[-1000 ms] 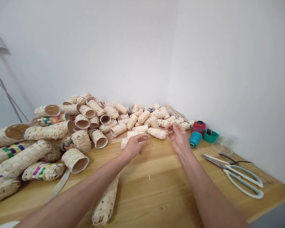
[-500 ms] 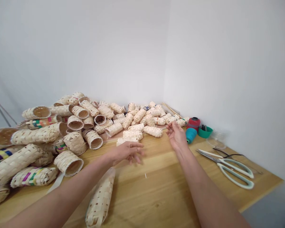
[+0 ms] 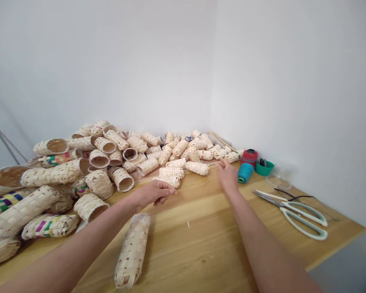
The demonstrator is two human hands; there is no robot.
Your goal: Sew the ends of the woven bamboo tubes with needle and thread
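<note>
My left hand (image 3: 158, 192) is over the middle of the table, its thumb and fingers pressed together in a pinch. Farther right and a little higher, my right hand (image 3: 227, 176) is also closed, fingertips together. Whatever either pinch holds is too fine to make out. A long woven wood-strip tube (image 3: 132, 248) lies on the table below my left wrist, touched by neither hand. Small woven tubes (image 3: 171, 173) lie just beyond my left hand. A short white scrap (image 3: 188, 224) rests on the wood between my forearms.
Woven tubes (image 3: 53, 173), some with coloured bands, are heaped at left and back. On the right are a blue thread spool (image 3: 245, 173), a red spool (image 3: 249, 156), a green bowl (image 3: 264, 169), a clear container (image 3: 280, 178) and large scissors (image 3: 301, 219). White walls (image 3: 286, 81) stand behind.
The fingers of my left hand have gone from spread to pinched, and that hand has shifted slightly left. My right hand stays closed, now turned more palm-down. The view has shifted slightly.
</note>
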